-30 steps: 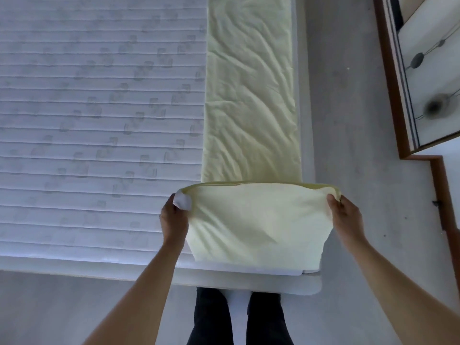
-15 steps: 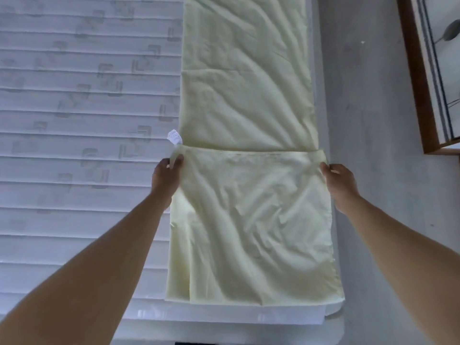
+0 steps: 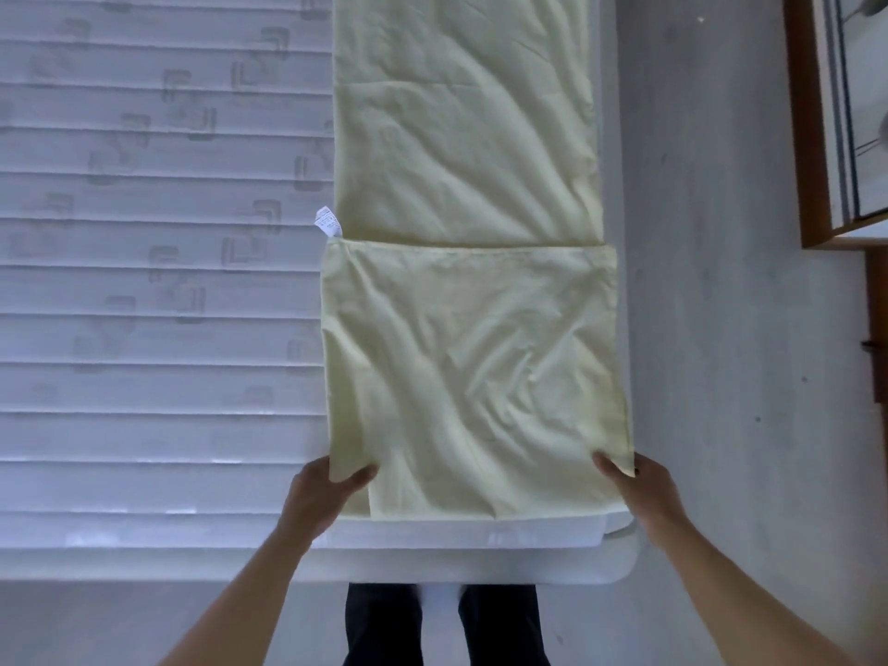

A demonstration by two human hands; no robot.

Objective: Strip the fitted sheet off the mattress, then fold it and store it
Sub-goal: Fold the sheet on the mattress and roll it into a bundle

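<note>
The pale yellow fitted sheet (image 3: 466, 185) lies as a long narrow strip along the right side of the bare white quilted mattress (image 3: 158, 290). Its near end is folded over onto itself, forming a square flap (image 3: 475, 367) whose folded-over edge lies about mid-frame. A small white care tag (image 3: 326, 222) sticks out at the flap's far left corner. My left hand (image 3: 326, 487) pinches the near left corner of the fold, thumb on top. My right hand (image 3: 639, 487) pinches the near right corner the same way.
The mattress's near edge (image 3: 432, 564) runs across in front of my legs. Grey floor (image 3: 721, 329) lies to the right of the bed. A wooden-framed piece of furniture (image 3: 817, 117) stands at the far right.
Both hands laid the sheet's end forward onto the strip, let go of that edge, and drew back to the near corners of the new fold, which they now pinch.
</note>
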